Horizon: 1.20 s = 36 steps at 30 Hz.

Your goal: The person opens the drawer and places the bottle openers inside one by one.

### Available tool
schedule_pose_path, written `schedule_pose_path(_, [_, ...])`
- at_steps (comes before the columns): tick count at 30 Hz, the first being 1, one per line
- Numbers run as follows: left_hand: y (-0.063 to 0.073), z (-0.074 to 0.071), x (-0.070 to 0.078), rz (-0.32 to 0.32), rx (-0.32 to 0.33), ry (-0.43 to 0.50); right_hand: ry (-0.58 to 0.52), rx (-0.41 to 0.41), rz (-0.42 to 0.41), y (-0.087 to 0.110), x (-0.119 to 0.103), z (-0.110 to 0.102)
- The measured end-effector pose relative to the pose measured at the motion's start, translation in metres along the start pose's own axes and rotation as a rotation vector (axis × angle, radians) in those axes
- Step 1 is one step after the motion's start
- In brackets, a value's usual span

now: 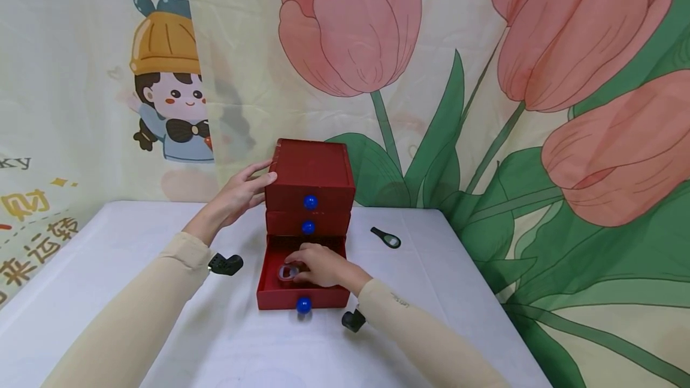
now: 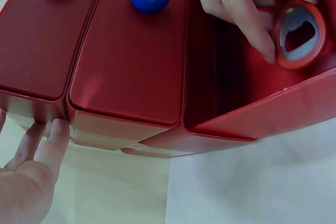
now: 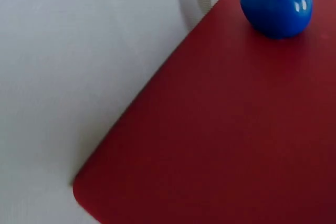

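Observation:
A red drawer cabinet [image 1: 312, 163] with blue round knobs stands at the table's middle. Its bottom drawer [image 1: 268, 283] is pulled out; the two upper drawers are closed. Inside the open drawer, my right hand [image 1: 323, 265] pinches a round bottle opener [image 2: 310, 17] with an orange rim and a metal insert between thumb and fingers. My left hand [image 1: 242, 193] rests with extended fingers against the cabinet's left side near the top. In the right wrist view only the drawer front [image 3: 210, 129] and its blue knob [image 3: 275, 3] show; the hand is out of that view.
A small black tool [image 1: 385, 237] with an oval end lies on the white-covered table [image 1: 426, 316], right of the cabinet. Behind the table hangs a printed cloth [image 1: 242, 47] with large pink tulips.

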State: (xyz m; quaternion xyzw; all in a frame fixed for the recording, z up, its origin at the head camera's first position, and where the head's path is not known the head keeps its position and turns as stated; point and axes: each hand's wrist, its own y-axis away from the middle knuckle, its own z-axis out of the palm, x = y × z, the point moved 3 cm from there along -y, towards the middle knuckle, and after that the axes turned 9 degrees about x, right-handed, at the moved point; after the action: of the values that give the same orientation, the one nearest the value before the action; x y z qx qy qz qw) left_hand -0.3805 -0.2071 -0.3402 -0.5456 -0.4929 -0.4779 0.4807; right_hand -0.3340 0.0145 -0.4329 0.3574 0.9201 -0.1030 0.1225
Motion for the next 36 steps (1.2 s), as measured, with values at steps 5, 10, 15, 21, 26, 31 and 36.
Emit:
schedule_pose_path(5, [0.0, -0.001, -0.001, 0.004, 0.008, 0.002, 0.0, -0.012, -0.001, -0.004, -0.003, 0.006])
schedule_pose_path(10, [-0.001, 0.001, -0.001, 0.005, 0.007, 0.002, 0.017, -0.017, -0.001, -0.006, -0.003, 0.011])
schedule_pose_path(15, [0.001, 0.002, 0.0, 0.016, 0.005, -0.013, 0.021, -0.013, 0.003, -0.008, -0.004, 0.012])
schedule_pose_path(21, [0.001, 0.001, 0.0, 0.011, 0.01, -0.026, 0.031, -0.012, -0.002, -0.009, -0.006, 0.012])
schedule_pose_path(26, [0.001, 0.001, 0.0, 0.009, 0.01, -0.021, 0.027, -0.015, -0.016, -0.007, -0.004, 0.011])
schedule_pose_path(31, [0.001, 0.001, 0.0, 0.008, 0.007, -0.021, 0.006, -0.008, -0.027, 0.002, 0.002, 0.001])
schedule_pose_path(36, [0.002, 0.0, 0.0, 0.008, 0.006, -0.011, 0.013, 0.022, -0.035, 0.018, 0.007, -0.018])
